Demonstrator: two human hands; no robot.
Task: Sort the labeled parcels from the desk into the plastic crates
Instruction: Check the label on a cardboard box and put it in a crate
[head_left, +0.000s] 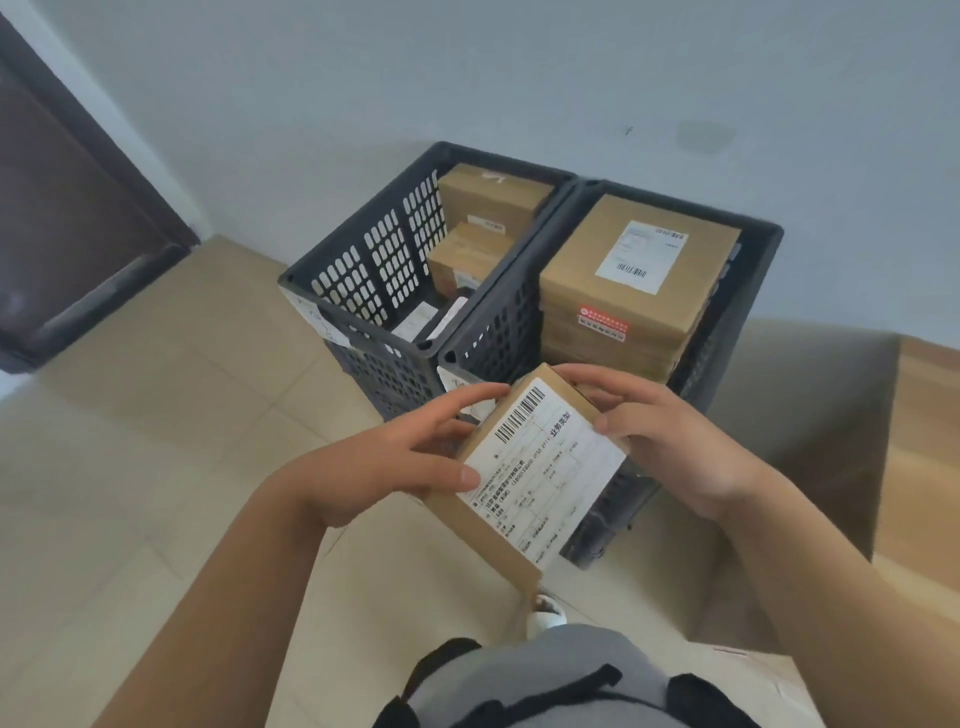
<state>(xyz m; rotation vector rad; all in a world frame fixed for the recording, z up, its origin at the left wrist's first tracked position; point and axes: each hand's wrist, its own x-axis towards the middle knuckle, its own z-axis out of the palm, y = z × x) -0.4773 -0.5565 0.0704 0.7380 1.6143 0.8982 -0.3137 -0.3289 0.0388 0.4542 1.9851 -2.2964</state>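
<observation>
A brown cardboard parcel (535, 470) with a white shipping label facing up is held in front of me, just before the near corner of the right crate. My left hand (400, 457) grips its left edge, thumb on the label. My right hand (665, 441) holds its far right edge with curled fingers. Two dark plastic crates stand side by side on the floor. The left crate (363, 270) holds two or three small brown boxes. The right crate (753, 291) is stacked high with brown parcels, the top one (639, 265) labelled.
A wooden desk edge (924, 441) is at the right, with a cardboard box corner (769, 675) at the lower right. A dark door (67, 208) is at the left. The floor is beige tile; a pale wall stands behind the crates.
</observation>
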